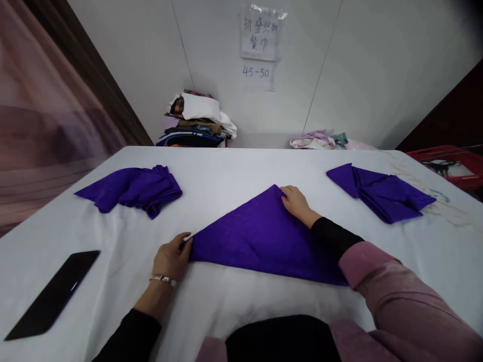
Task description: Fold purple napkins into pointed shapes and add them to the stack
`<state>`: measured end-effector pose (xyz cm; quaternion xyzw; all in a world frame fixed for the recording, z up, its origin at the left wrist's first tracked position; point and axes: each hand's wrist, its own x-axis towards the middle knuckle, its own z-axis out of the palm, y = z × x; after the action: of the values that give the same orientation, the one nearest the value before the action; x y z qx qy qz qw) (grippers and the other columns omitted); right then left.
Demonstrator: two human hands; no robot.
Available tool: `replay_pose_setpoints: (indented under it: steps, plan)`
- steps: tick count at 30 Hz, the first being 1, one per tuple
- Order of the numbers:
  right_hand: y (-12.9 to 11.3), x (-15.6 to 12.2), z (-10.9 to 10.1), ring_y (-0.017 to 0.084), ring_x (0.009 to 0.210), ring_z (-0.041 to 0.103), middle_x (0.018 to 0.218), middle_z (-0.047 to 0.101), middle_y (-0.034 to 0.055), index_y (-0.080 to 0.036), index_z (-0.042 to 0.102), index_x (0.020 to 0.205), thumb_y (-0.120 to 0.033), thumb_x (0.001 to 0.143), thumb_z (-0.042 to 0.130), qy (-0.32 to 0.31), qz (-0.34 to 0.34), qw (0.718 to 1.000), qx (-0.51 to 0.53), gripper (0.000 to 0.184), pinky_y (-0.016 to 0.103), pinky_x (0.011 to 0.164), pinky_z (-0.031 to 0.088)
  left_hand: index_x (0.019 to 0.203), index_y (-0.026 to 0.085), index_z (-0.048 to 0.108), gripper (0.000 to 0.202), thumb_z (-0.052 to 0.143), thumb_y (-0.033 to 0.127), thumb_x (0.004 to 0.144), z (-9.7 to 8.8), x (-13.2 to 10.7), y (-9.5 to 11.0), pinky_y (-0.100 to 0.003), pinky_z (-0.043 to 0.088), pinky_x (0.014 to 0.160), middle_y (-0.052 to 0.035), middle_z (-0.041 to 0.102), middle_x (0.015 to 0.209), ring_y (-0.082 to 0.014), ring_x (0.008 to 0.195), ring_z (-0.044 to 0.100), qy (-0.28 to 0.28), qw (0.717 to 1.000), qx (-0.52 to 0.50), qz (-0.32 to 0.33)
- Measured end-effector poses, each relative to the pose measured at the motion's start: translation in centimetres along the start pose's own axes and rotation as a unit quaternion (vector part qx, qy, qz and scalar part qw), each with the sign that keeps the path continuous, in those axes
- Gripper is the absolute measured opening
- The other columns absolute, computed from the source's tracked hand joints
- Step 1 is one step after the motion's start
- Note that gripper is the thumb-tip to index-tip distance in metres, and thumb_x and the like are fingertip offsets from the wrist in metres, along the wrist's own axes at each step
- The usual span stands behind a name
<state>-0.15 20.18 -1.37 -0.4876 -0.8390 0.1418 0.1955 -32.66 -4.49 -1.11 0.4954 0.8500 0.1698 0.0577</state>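
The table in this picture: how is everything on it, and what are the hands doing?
Middle purple cloth: folded into a triangle
Left purple cloth: bunched up
Right purple cloth: loosely folded, pointy
Left hand: touching the triangle's left corner
Right hand: touching beside its top corner
Dark panel: lying flat
White tablecloth: spread out, a bit wrinkled

The held cloth (256, 236) between left hand (171, 259) and right hand (296, 203) is plain purple, as are the bunched cloth (138, 188) beyond the left and the folded cloth (388, 198) right of the right. The tablecloth (226, 301) beneath is white; the slab (55, 294) left of the grip, black; the clothes stack (199, 106) beyond, white, plaid and striped blue.
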Motion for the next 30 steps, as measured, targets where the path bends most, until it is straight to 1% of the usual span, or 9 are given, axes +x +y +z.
replay_pose_setpoints:
  steps: [3,6,10,15,17,21,26,28,30]
  plan:
    - [-1.6,-1.3,0.3,0.027,0.126,0.039,0.133,0.049,0.0152,-0.014,0.052,0.127,-0.024,0.087,0.045,-0.023,-0.122,0.992,0.009,0.042,0.044,0.106,0.029,0.108,0.022,0.065,0.041,0.041,0.044,0.082,0.1,0.0,-0.1,-0.03,0.05,0.066,-0.0043,0.073,0.084,-0.0213,0.075,0.067,0.0,1.0,0.003,0.002]
    - [-3.2,-2.4,1.1,0.027,0.137,0.024,0.145,0.036,0.0133,-0.017,0.043,0.136,-0.042,0.09,0.044,-0.095,-0.208,0.973,0.005,0.052,0.049,0.111,0.021,0.108,0.023,0.065,0.039,0.042,0.043,0.083,0.2,0.0,-0.2,-0.03,0.05,0.065,-0.0034,0.073,0.082,-0.0214,0.075,0.067,0.003,1.0,0.013,0.007]
    - [-4.0,-2.8,2.3,0.029,0.14,0.017,0.15,0.027,0.0142,-0.017,0.036,0.141,-0.06,0.088,0.036,-0.166,-0.219,0.961,-0.025,0.068,0.051,0.112,0.013,0.108,0.023,0.064,0.038,0.042,0.042,0.084,0.3,0.0,-0.2,-0.029,0.05,0.067,-0.0035,0.073,0.082,-0.0214,0.078,0.067,0.007,1.0,0.027,0.012]
    - [-3.5,-2.3,3.0,0.029,0.139,0.018,0.15,0.026,0.0112,-0.022,0.035,0.141,-0.063,0.088,0.032,-0.161,-0.215,0.963,-0.033,0.068,0.052,0.112,0.011,0.11,0.02,0.063,0.039,0.04,0.04,0.086,0.4,0.2,-0.6,-0.031,0.05,0.073,-0.0054,0.072,0.086,-0.0213,0.08,0.067,0.006,0.998,0.048,0.034]
    - [-3.4,-2.3,3.0,0.029,0.139,0.019,0.151,0.026,0.0108,-0.022,0.035,0.142,-0.063,0.088,0.032,-0.16,-0.215,0.963,-0.035,0.067,0.052,0.112,0.011,0.109,0.018,0.063,0.038,0.039,0.038,0.087,0.3,0.2,-0.2,-0.035,0.048,0.079,-0.0083,0.071,0.092,-0.0234,0.086,0.065,0.028,0.995,0.073,0.055]
    - [-3.4,-2.4,3.0,0.028,0.14,0.018,0.151,0.025,0.0117,-0.021,0.035,0.142,-0.063,0.088,0.031,-0.166,-0.215,0.962,-0.041,0.068,0.051,0.112,0.011,0.111,0.014,0.061,0.039,0.04,0.038,0.088,0.2,-0.2,3.1,-0.043,0.041,0.095,-0.0133,0.066,0.11,-0.0264,0.104,0.059,0.059,0.983,0.076,0.154]
    - [-3.9,-2.2,2.6,0.028,0.14,0.017,0.151,0.024,0.0132,-0.02,0.034,0.142,-0.06,0.09,0.032,-0.175,-0.209,0.961,-0.055,0.066,0.051,0.112,0.011,0.127,0.018,0.051,0.046,0.038,0.042,0.091,2.8,-0.6,10.3,-0.048,0.023,0.11,-0.0117,0.05,0.136,-0.0251,0.13,0.039,-0.04,0.945,0.033,0.323]
    - [-4.4,-2.4,2.1,0.028,0.14,0.016,0.151,0.023,0.0132,-0.02,0.033,0.143,-0.058,0.09,0.033,-0.186,-0.199,0.96,-0.059,0.065,0.051,0.112,0.012,0.133,0.018,0.044,0.052,0.038,0.046,0.09,4.4,-0.4,12.3,-0.051,0.019,0.111,-0.0118,0.041,0.144,-0.0267,0.136,0.028,-0.075,0.934,0.042,0.346]
    - [-5.0,-3.2,1.4,0.028,0.14,0.015,0.152,0.022,0.0128,-0.02,0.031,0.144,-0.057,0.091,0.033,-0.189,-0.196,0.961,-0.055,0.065,0.051,0.112,0.012,0.137,0.017,0.039,0.059,0.036,0.051,0.089,5.8,0.0,13.1,-0.053,0.018,0.111,-0.0129,0.034,0.147,-0.0286,0.138,0.023,-0.097,0.933,0.06,0.341]
